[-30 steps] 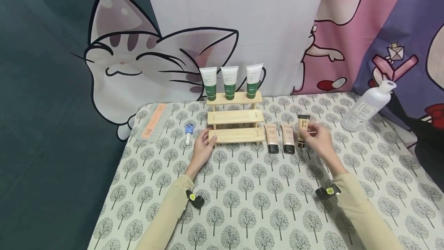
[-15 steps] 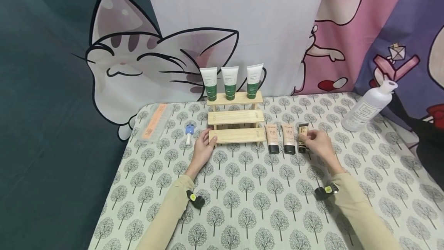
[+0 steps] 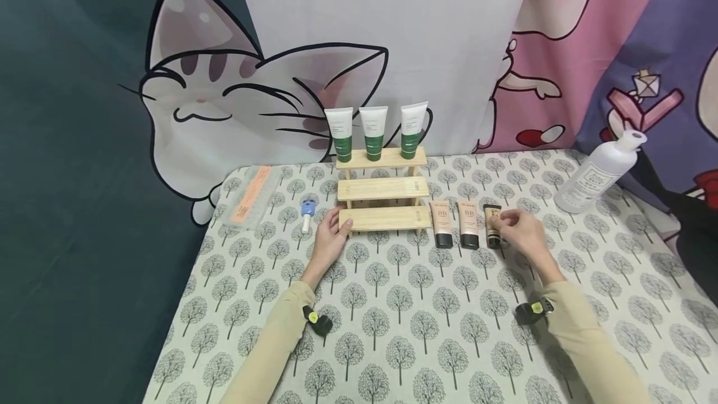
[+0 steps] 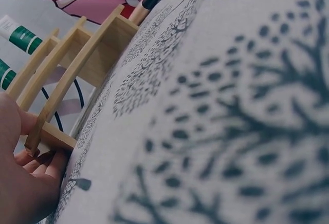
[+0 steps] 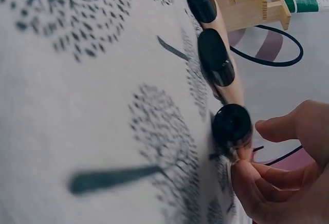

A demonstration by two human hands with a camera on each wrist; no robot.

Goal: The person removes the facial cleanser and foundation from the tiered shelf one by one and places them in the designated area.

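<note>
My left hand (image 3: 330,237) grips the left end of the lowest step of a three-step wooden display stand (image 3: 384,219); in the left wrist view the thumb lies above the board and the fingers curl below it. At the right, a gold-and-black cosmetic tube (image 3: 493,229) lies with its black cap toward me. My right hand (image 3: 521,229) is at its right side. In the right wrist view the thumb stands apart from the tube, with a fingertip (image 5: 241,175) right at its side. Two pink BB cream tubes (image 3: 442,222) lie between it and the stand.
Three white-and-green tubes (image 3: 373,133) stand on the top step. A white bottle (image 3: 597,173) leans at the back right. Left of the stand lie a small blue-and-white item (image 3: 308,209) and a clear pack with an orange label (image 3: 251,197). A cloth backdrop hangs behind.
My right hand has brought the gold tube down toward me, level with the pink tubes, and its fingers have eased off to the tube's right side. The left hand stays on the stand.
</note>
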